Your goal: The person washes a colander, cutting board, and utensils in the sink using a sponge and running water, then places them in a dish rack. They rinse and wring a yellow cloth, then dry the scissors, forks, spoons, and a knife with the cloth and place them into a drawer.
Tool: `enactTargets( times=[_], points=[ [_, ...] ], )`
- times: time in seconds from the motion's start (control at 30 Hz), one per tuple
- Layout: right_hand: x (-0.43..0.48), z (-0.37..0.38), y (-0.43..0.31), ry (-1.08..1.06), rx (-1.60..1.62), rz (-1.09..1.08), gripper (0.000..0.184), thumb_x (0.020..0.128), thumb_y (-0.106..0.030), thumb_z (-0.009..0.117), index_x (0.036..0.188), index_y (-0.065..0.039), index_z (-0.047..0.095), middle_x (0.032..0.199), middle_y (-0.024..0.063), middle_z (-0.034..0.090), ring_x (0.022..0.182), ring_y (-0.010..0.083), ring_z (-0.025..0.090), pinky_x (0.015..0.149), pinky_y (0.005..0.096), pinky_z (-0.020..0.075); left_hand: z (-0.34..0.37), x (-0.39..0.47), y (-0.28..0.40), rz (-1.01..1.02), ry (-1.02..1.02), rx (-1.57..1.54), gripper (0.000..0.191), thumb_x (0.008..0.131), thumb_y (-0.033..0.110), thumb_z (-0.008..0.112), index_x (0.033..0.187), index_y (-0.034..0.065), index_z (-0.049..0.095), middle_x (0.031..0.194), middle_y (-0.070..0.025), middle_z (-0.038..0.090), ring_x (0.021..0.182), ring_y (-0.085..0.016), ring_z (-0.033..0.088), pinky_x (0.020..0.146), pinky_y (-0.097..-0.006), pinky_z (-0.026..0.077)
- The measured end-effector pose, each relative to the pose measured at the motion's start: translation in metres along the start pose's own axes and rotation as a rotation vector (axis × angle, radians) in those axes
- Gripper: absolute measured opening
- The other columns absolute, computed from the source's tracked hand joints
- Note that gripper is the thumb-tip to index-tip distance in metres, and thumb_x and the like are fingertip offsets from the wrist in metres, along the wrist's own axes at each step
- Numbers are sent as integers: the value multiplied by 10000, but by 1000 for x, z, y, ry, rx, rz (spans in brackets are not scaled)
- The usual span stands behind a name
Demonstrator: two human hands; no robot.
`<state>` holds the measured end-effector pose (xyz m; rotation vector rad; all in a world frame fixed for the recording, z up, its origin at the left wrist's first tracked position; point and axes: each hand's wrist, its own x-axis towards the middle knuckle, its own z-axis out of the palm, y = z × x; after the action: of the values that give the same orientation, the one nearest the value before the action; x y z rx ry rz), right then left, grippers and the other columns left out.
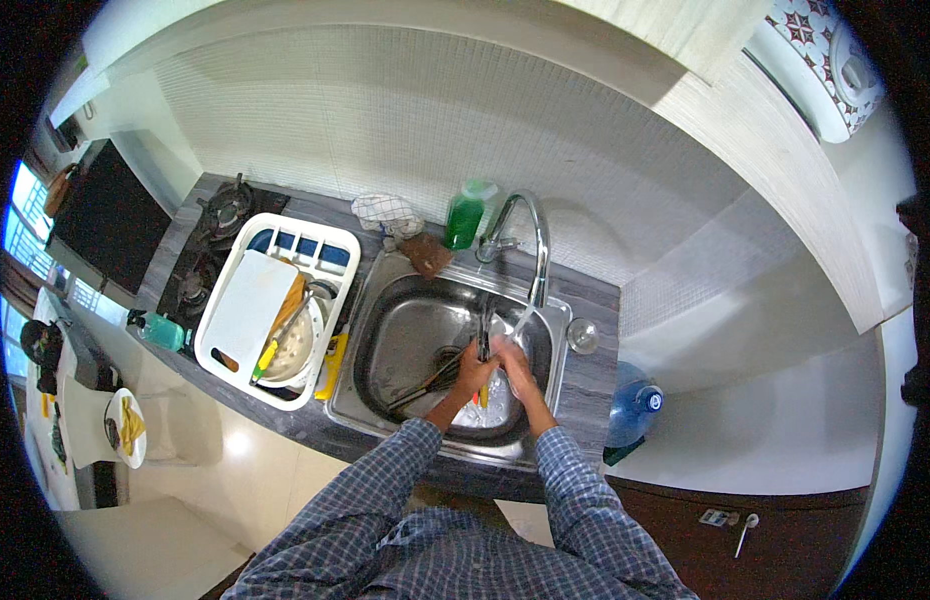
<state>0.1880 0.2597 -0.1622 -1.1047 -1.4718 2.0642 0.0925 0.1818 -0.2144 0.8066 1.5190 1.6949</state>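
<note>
My left hand and my right hand are close together over the right part of the steel sink. Water runs from the curved chrome faucet by my right hand. A dark, slender utensil rises from the fingers of my left hand; its exact kind is unclear. What my right hand touches is blurred. Below the hands, yellow and orange handles show in the basin. A whisk-like utensil with a long handle lies in the basin, left of my left hand.
Left of the sink stands a white dish rack with a white cutting board, a colander and a yellow-green-handled utensil. Behind are a green soap bottle, a brown cloth and a checked cloth. A glass stands right.
</note>
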Motion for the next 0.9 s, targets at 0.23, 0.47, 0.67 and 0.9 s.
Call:
enactTargets(
  times=[0.23, 0.47, 0.67, 0.9],
  points=[
    [-20, 12, 4, 336, -502, -449, 575, 766, -346, 871, 1160, -17, 613, 1057, 97, 656, 992, 206, 609, 914, 362, 470, 46, -15, -29, 263, 129, 330, 471, 938, 224, 543, 1342, -13, 494, 1225, -281, 591, 1101, -444, 585, 957, -484, 450],
    [-29, 16, 14, 344, -243, -464, 509, 798, -343, 851, 1139, -34, 631, 1039, 79, 673, 956, 176, 607, 877, 334, 476, 42, -25, -31, 41, -108, 323, 603, 906, 235, 591, 1435, -3, 427, 1350, -284, 522, 1218, -471, 502, 1014, -503, 414],
    [-31, 21, 30, 437, -392, -326, 402, 807, -194, 847, 1097, -33, 621, 970, 16, 636, 907, 119, 594, 831, 266, 467, 32, -31, -46, 22, 3, 585, 523, 897, 233, 590, 1360, 11, 490, 1268, -261, 573, 1151, -462, 534, 973, -513, 426],
    [-25, 35, 25, 409, -285, -422, 491, 775, -229, 871, 1130, -29, 597, 1002, 37, 643, 944, 145, 599, 863, 298, 471, 23, -28, -54, 62, 31, 582, 540, 909, 298, 571, 1351, -5, 502, 1166, -254, 615, 1079, -450, 577, 945, -490, 450]
  ],
)
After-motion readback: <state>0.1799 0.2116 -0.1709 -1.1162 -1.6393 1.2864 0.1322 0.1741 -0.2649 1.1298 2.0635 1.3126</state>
